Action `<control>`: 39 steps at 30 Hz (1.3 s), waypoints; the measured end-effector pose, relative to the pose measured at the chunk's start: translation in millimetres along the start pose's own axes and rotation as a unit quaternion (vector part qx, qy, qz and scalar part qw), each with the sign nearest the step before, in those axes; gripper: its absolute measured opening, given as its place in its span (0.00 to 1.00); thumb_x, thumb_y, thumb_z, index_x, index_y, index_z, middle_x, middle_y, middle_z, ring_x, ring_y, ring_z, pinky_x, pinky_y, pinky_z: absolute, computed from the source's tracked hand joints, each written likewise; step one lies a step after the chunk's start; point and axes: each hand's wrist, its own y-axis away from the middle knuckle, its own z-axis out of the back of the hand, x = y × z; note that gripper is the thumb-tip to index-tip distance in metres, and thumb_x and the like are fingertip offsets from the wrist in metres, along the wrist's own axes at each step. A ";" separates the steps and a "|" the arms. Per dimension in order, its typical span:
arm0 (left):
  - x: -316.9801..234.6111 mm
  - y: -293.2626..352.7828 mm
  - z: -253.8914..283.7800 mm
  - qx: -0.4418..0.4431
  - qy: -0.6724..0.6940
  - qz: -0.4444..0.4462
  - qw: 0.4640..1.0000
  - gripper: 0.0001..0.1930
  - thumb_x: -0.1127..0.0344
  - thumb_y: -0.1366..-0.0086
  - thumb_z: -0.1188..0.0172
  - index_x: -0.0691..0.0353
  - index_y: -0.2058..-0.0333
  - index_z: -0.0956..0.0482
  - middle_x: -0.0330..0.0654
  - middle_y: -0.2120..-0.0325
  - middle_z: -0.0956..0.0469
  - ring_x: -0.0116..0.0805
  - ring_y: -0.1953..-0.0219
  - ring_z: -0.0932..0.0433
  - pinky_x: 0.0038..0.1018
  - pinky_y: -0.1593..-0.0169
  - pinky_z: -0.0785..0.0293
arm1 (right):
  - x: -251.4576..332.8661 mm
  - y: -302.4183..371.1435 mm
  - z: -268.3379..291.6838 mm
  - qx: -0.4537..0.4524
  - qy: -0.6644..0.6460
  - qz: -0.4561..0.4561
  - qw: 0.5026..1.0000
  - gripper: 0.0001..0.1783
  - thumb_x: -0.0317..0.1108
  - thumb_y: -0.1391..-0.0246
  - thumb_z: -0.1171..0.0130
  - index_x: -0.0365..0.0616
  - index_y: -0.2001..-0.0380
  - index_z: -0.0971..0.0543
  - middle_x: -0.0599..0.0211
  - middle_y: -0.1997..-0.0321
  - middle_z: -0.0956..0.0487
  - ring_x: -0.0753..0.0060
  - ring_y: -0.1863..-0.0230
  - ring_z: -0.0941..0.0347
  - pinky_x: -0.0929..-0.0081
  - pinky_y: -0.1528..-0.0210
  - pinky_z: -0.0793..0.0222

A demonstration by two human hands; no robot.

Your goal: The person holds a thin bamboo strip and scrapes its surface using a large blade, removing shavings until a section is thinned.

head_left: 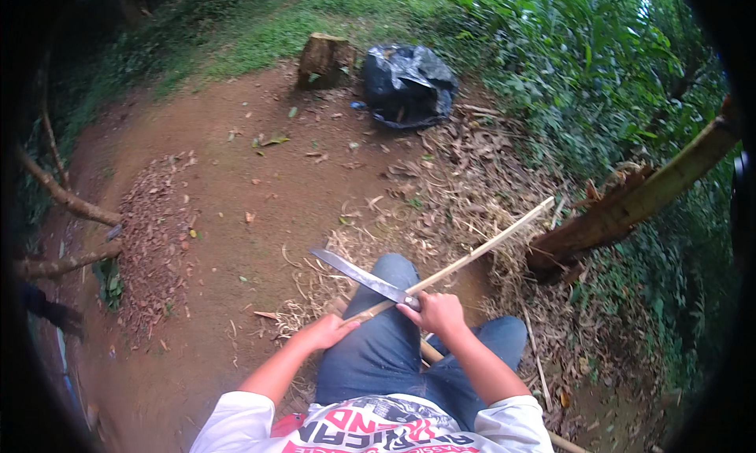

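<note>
A long, pale strip of split wood or bamboo (492, 241) slants across my raised thigh, its far end pointing up to the right. Around its near end my left hand (334, 329) is closed. My right hand (438, 312) grips the dark handle of a machete (364, 277). The blade lies across the strip, its tip pointing up to the left, above my jeans-clad knee (394, 269). Whether the edge touches the strip I cannot tell.
Curly pale shavings (295, 315) lie beside my leg. A leaning trunk (638, 201) rises at the right. Ahead stand a tree stump (324, 61) and a black plastic bag (409, 87). Bare branches (75, 203) reach in from the left, near a heap of dry leaves (156, 244).
</note>
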 end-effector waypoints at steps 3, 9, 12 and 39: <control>9.6 7.7 0.3 -0.014 0.013 -0.039 0.999 0.31 0.39 0.30 0.53 0.67 0.62 0.17 0.59 0.69 0.18 0.49 0.63 0.17 0.38 0.56 0.25 | -41.6 -5.3 5.3 0.023 0.043 -0.022 0.999 0.38 0.75 0.52 0.48 0.48 0.76 0.18 0.58 0.82 0.20 0.54 0.78 0.20 0.57 0.74 0.23; 17.1 -18.9 -3.1 0.009 -0.016 -0.077 0.997 0.35 0.37 0.31 0.52 0.70 0.66 0.18 0.56 0.75 0.19 0.45 0.70 0.18 0.38 0.61 0.24 | -197.5 49.7 57.4 -0.113 0.119 -0.325 0.931 0.33 0.64 0.47 0.44 0.39 0.77 0.18 0.46 0.75 0.20 0.42 0.70 0.21 0.51 0.64 0.26; 8.7 -21.8 0.5 0.007 -0.033 -0.056 0.998 0.38 0.34 0.33 0.53 0.73 0.66 0.18 0.61 0.73 0.20 0.53 0.68 0.18 0.40 0.59 0.24 | -186.3 66.8 59.1 -0.094 0.091 -0.344 0.930 0.34 0.63 0.45 0.46 0.37 0.78 0.19 0.43 0.74 0.20 0.40 0.68 0.22 0.48 0.63 0.27; 22.2 -27.0 -18.3 -0.047 0.044 -0.025 0.998 0.28 0.44 0.31 0.47 0.68 0.69 0.19 0.36 0.79 0.24 0.25 0.75 0.29 0.30 0.69 0.30 | -216.5 171.1 26.4 -0.317 -0.270 -0.481 0.772 0.33 0.58 0.40 0.44 0.38 0.85 0.26 0.67 0.88 0.30 0.75 0.83 0.35 0.68 0.77 0.38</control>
